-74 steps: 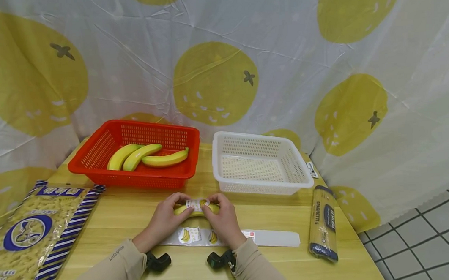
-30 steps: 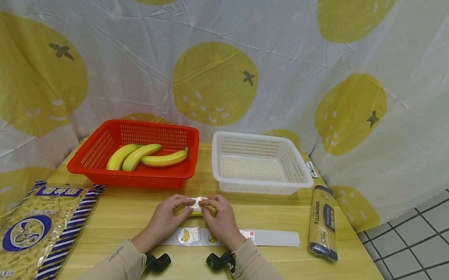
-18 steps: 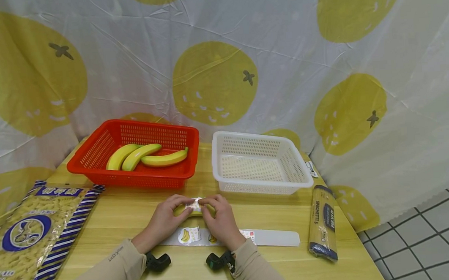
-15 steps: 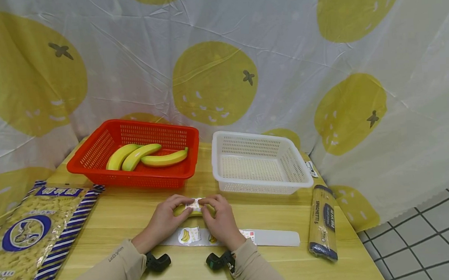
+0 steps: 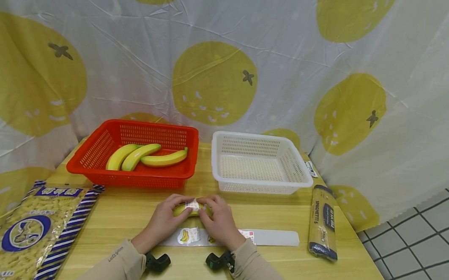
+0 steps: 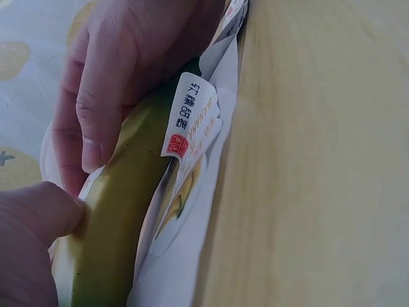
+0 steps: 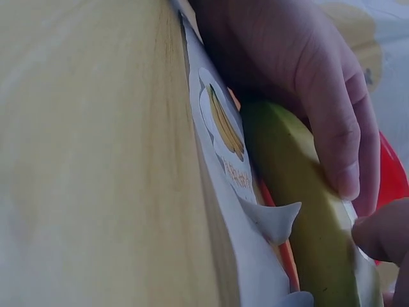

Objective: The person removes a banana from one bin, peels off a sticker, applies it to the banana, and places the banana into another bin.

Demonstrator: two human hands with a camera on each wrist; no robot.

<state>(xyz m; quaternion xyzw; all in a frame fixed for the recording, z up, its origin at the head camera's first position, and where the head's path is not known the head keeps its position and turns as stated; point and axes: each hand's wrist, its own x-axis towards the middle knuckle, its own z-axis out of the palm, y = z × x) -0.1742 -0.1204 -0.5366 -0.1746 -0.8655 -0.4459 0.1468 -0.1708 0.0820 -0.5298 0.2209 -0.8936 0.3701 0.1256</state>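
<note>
Both hands are on a banana [image 7: 300,185] close over the table in front of the baskets. My left hand [image 5: 167,219] grips its left part, thumb in front and fingers behind. My right hand [image 5: 220,225] holds the right part, thumb on the near side and fingertips over the top. Between the fingertips shows a white printed sticker [image 5: 192,205] on the banana's top; its right part is hidden under the right fingers. Just in front lies a white backing strip [image 5: 277,238] with banana-picture stickers [image 5: 189,235], one corner of which curls up in the left wrist view.
A red basket [image 5: 135,177] with several bananas [image 5: 165,159] stands at the back left, a white basket [image 5: 263,186] to its right. A large pasta bag [image 5: 35,234] lies at the left, a spaghetti pack [image 5: 322,223] near the right edge.
The sticker, earlier spread between both hands' fingertips with its banana picture showing, now lies against the banana. My right fingers have shifted slightly left over its right part; the left hand stays almost still.
</note>
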